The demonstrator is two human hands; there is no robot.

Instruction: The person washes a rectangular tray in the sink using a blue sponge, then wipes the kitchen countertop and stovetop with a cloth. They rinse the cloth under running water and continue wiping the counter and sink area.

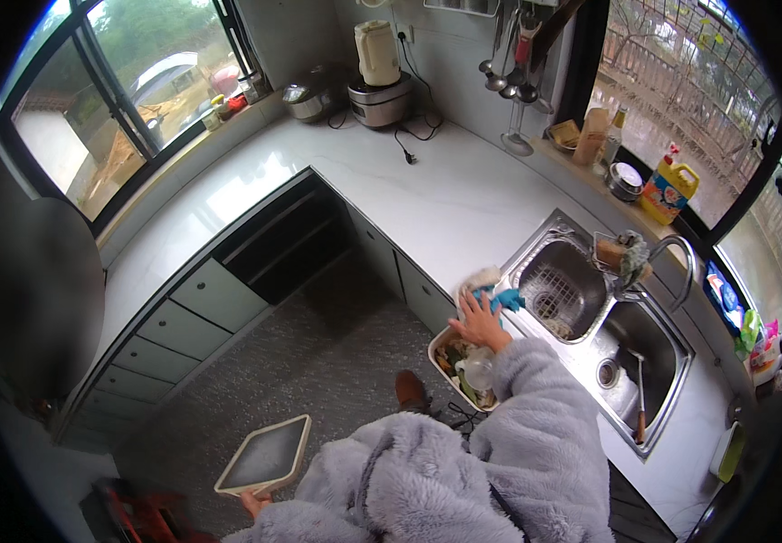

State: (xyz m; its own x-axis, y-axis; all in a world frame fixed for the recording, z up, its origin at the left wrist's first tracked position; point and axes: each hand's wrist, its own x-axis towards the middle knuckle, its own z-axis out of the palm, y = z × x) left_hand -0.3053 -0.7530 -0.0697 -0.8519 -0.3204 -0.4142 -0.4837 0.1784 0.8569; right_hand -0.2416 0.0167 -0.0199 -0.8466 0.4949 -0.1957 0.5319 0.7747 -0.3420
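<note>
At the lower left, my left hand (254, 503) grips the near edge of a rectangular panel with a cream rim (301, 448) and a grey middle, perhaps a lid, held tilted above the floor. My right hand (482, 326) reaches to the counter edge left of the sink, its fingers spread. Under and just beyond those fingers lie a beige cloth (477, 279) and a blue cloth (509, 299). Below the right hand is an uncovered waste bin (434, 349) with a pale rim, holding food scraps and a clear plastic container (479, 368). My right sleeve hides part of it.
A double steel sink (560, 271) with a faucet (686, 261) is at the right; a wooden-handled tool (640, 421) rests in its nearer basin. The white counter (391, 176) bears a rice cooker (380, 102). My brown shoe (410, 390) stands beside the bin. A red object (150, 509) is at lower left.
</note>
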